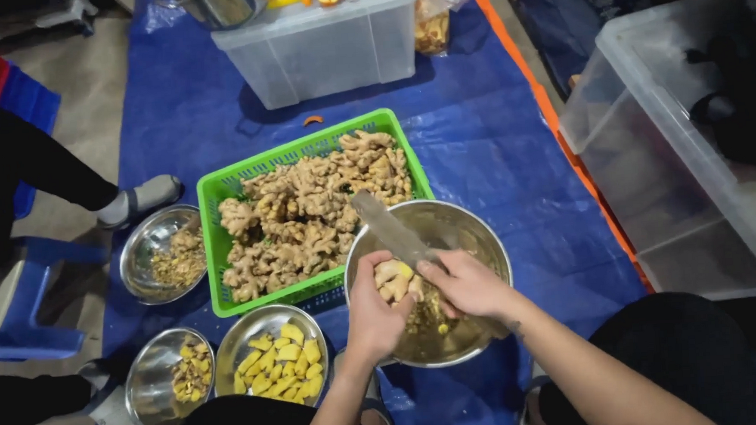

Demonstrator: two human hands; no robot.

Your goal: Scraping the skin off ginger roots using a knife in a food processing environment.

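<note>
My left hand [373,312] grips a knobbly piece of ginger root [394,278] over a large steel bowl [474,229]. My right hand [468,283] is closed on the handle of a long knife [387,229], whose blade points up and left across the bowl's rim and rests against the ginger. Peel scraps [425,318] lie in the bottom of the bowl. Just beyond the bowl stands a green plastic basket [306,152] heaped with unpeeled ginger roots [309,216].
Three smaller steel bowls sit to the left: one with yellow peeled pieces [280,360], one with scraps [173,376], one with peelings [166,254]. Clear plastic bins stand at the back [326,47] and right [650,138]. Another person's legs [66,181] are at the left. A blue tarp [495,137] covers the floor.
</note>
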